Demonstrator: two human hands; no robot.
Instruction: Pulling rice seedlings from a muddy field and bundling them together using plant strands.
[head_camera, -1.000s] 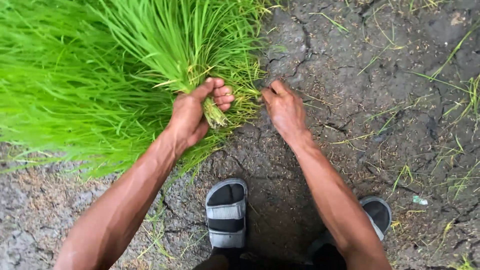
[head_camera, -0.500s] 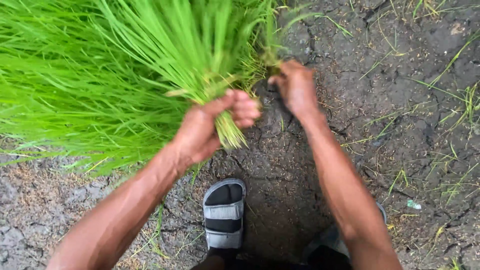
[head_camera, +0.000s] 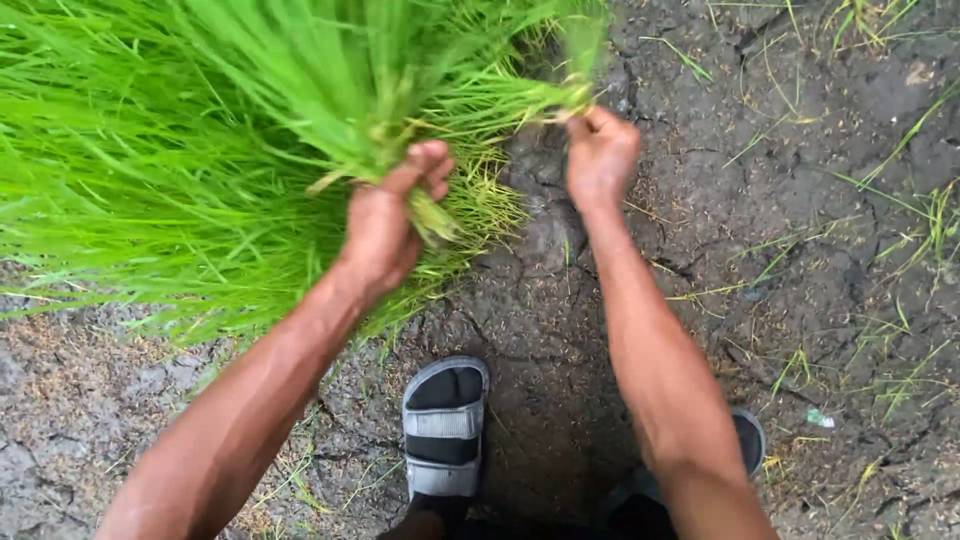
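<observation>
My left hand (head_camera: 392, 215) grips a thick bundle of bright green seedlings (head_camera: 330, 90) near its pale stems, and the leaves fan up and to the left. My right hand (head_camera: 600, 152) is closed on a small tuft of seedlings (head_camera: 560, 88) at the edge of the green patch, a little to the right of the bundle. A dense bed of the same green seedlings (head_camera: 130, 190) fills the upper left, partly hidden behind the bundle and my left arm.
Dark cracked soil (head_camera: 800, 200) with scattered grass blades and husks covers the right and bottom. My left foot in a grey sandal (head_camera: 445, 425) stands at the bottom centre; the right sandal (head_camera: 745, 440) shows partly behind my right forearm.
My right hand has moved up from the ground beside the bundle and closed on a tuft at the patch's edge. My left hand has shifted slightly with its bundle.
</observation>
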